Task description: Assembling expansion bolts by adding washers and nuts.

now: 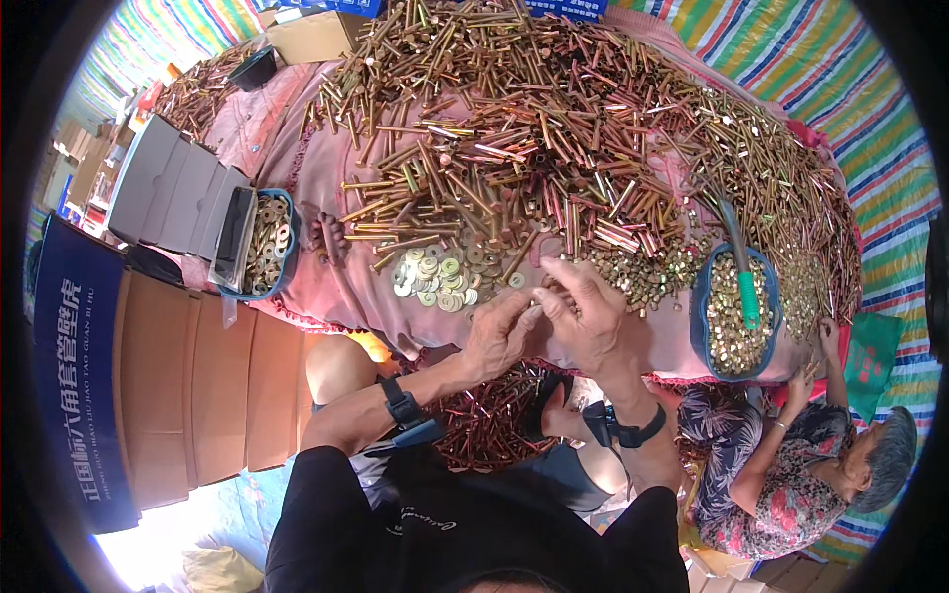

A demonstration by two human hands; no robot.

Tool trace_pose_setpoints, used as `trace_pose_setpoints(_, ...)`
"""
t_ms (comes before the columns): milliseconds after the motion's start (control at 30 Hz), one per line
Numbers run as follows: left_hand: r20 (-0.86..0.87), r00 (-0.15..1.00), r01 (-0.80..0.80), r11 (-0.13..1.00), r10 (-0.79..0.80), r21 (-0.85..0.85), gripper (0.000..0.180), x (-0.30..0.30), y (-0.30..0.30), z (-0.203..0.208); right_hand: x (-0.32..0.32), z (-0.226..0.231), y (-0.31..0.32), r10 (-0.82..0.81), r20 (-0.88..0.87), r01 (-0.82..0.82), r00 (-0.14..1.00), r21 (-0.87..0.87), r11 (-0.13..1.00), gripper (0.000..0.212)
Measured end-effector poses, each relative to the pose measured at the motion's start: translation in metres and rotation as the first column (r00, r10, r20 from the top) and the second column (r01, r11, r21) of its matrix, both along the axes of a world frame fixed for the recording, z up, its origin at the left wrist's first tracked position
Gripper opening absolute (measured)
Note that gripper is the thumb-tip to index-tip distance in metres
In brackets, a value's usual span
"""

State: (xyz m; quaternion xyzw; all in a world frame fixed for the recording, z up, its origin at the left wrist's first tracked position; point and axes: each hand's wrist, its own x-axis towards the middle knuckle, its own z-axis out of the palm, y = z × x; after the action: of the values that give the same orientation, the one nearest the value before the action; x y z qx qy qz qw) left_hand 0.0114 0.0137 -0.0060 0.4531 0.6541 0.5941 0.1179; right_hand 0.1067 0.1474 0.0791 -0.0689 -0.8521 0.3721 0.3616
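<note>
My left hand [500, 332] and my right hand [590, 308] meet fingertip to fingertip above the near edge of a pink cloth [376, 326]. Both are closed in a pinch; anything between the fingers is too small or hidden to make out. Just left of them lies a patch of flat washers [440, 275]. Loose nuts [633, 277] are scattered to the right of my right hand. Beyond both hands rises a big heap of long brassy bolts [534, 128], some with a pinkish sheen.
At right, a blue basin [704, 326] holds nuts and a green-handled tool [748, 296]. Another blue basin [287, 259] of washers stands left, near cardboard boxes [213, 385]. A co-worker [791, 465] sits at the right, hands at the cloth's edge. More bolts [484, 425] lie below the edge.
</note>
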Motion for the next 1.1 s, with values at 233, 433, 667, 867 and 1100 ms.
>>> trace_pose_setpoints(233, 0.148, 0.989, -0.002, 0.993, 0.019, -0.116, 0.022, 0.002, -0.006, 0.005, 0.013, 0.012, 0.011, -0.081, 0.150, 0.081, 0.985, 0.003, 0.997, 0.025)
trace_pose_setpoints(433, 0.232, 0.973, 0.027, 0.995, -0.003, -0.100, 0.031, -0.002, -0.006, -0.009, 0.035, -0.001, 0.042, -0.166, 0.231, 0.182, 0.959, -0.051, 0.982, 0.018)
trace_pose_setpoints(667, 0.324, 0.946, 0.047, 0.995, -0.015, -0.093, 0.032, -0.001, -0.008, -0.002, 0.047, -0.010, 0.025, -0.026, 0.591, -0.050, 0.806, 0.113, 0.992, 0.019)
trace_pose_setpoints(867, 0.277, 0.960, 0.074, 0.992, -0.044, -0.098, 0.028, -0.002, -0.006, -0.001, 0.046, -0.029, 0.026, -0.046, 0.509, -0.099, 0.860, 0.254, 0.962, 0.019)
trace_pose_setpoints(1100, 0.177, 0.983, 0.053, 0.996, -0.040, -0.070, 0.026, -0.003, -0.008, -0.009, 0.036, -0.033, 0.024, -0.048, 0.462, -0.098, 0.886, 0.287, 0.953, 0.014)
